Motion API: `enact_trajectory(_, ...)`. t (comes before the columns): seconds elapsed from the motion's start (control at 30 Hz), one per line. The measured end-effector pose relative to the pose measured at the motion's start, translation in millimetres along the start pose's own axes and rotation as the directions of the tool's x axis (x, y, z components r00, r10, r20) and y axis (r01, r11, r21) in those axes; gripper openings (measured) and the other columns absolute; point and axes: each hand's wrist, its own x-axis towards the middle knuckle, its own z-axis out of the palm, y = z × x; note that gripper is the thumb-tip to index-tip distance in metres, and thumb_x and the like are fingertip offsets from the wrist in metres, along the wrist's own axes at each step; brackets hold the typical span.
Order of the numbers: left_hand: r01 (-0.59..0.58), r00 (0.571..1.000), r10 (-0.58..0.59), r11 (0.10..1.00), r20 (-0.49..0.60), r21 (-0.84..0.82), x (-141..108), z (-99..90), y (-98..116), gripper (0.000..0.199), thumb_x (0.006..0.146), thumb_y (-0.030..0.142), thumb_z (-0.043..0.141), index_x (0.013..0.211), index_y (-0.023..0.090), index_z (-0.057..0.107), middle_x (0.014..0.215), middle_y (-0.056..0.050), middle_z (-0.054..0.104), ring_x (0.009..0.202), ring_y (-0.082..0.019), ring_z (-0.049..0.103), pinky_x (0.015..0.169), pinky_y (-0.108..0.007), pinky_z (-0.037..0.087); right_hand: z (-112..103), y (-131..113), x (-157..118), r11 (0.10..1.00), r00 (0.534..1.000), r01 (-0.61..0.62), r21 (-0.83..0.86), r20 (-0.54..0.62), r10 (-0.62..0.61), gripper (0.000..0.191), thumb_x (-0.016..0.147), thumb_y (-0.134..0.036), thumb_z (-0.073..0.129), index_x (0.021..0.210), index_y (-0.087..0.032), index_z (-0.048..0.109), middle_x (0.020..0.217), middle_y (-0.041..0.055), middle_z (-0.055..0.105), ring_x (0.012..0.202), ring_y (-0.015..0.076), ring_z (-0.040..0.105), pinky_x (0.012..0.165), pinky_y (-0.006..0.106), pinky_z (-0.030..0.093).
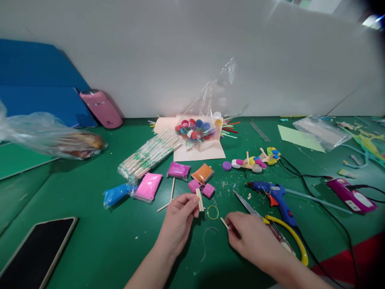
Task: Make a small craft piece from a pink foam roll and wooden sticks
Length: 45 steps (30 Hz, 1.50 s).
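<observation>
My left hand (180, 216) is closed on a few short wooden sticks (199, 200), pinched upright side by side between thumb and fingers. Just to the right, my right hand (252, 239) pinches another short wooden stick (224, 222), whose end pokes out toward the left. On the green table between them lie a yellow rubber band (213, 212) and a curl of thin thread (204, 241). Two pink blocks (208, 190) rest just beyond my left fingertips. Scissors (246, 203) with yellow handles lie partly under my right hand and wrist.
A blue glue gun (278, 196) with trailing cord lies right, near a purple power strip (350, 194). Bagged clay (148, 186), packaged sticks (150, 154) and a bag of bottle caps (195, 130) sit beyond my hands. A phone (37, 253) lies front left.
</observation>
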Motion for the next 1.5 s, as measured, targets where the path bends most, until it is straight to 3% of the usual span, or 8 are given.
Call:
enact_trajectory(0.1,-0.015,1.000,0.015,0.999,-0.003,0.051,-1,0.7,-1,0.009,0.065,0.021,0.066,0.063,0.013,0.063,0.051,0.002,0.053,0.048,-0.005,0.042,0.048,-0.016,0.033,-5,-1,2,0.923,0.998,-0.038,0.383,-0.022,0.050,0.013,0.074,-0.013,0.044,0.076,-0.019,0.056,0.063,-0.0011,0.059,0.055,0.0112,0.055,0.049,0.019,0.040)
enact_trajectory(0.2,-0.034,0.999,0.034,0.994,0.002,0.102,-3,1.8,-2,0.010,0.066,0.022,0.066,0.062,0.013,0.063,0.052,0.002,0.053,0.049,-0.006,0.042,0.049,-0.018,0.033,-10,-7,10,0.706,0.988,-0.051,0.706,-0.067,0.138,0.007,0.073,-0.018,0.048,0.077,-0.017,0.055,0.063,-0.0011,0.056,0.056,0.0105,0.052,0.050,0.019,0.043)
enact_trajectory(0.3,-0.053,0.998,0.049,0.983,0.026,0.177,-6,3.0,-2,0.012,0.067,0.022,0.065,0.060,0.013,0.062,0.051,0.002,0.052,0.049,-0.007,0.041,0.049,-0.019,0.032,-11,-14,21,0.571,0.983,-0.006,0.821,-0.099,0.154,0.007,0.073,-0.020,0.052,0.078,-0.016,0.055,0.064,-0.0016,0.055,0.056,0.0095,0.051,0.053,0.019,0.044)
enact_trajectory(0.4,-0.072,0.997,0.067,0.972,0.030,0.222,-7,4.2,-2,0.012,0.066,0.022,0.065,0.059,0.013,0.062,0.052,0.002,0.052,0.049,-0.008,0.040,0.049,-0.019,0.031,-9,-19,29,0.512,0.986,0.010,0.859,-0.093,0.136,0.007,0.073,-0.019,0.053,0.077,-0.015,0.057,0.064,-0.0011,0.056,0.057,0.0094,0.051,0.053,0.019,0.044)
enact_trajectory(0.83,-0.085,0.996,0.084,0.940,0.018,0.330,-8,5.0,-1,0.015,0.065,0.024,0.065,0.055,0.013,0.061,0.049,0.002,0.050,0.048,-0.009,0.038,0.047,-0.020,0.029,-3,-22,31,0.444,0.991,-0.022,0.896,-0.041,0.131,0.008,0.071,-0.020,0.057,0.076,-0.014,0.057,0.063,-0.0015,0.056,0.057,0.0093,0.052,0.054,0.020,0.045)
enact_trajectory(1.5,-0.086,0.996,0.088,0.928,0.012,0.362,-10,8.4,1,0.016,0.065,0.022,0.064,0.052,0.014,0.059,0.047,0.003,0.047,0.048,-0.008,0.037,0.047,-0.019,0.028,-8,-20,28,0.525,0.997,0.015,0.851,-0.053,0.059,0.013,0.077,-0.023,0.051,0.080,-0.016,0.062,0.065,-0.0014,0.059,0.059,0.0104,0.053,0.053,0.019,0.043)
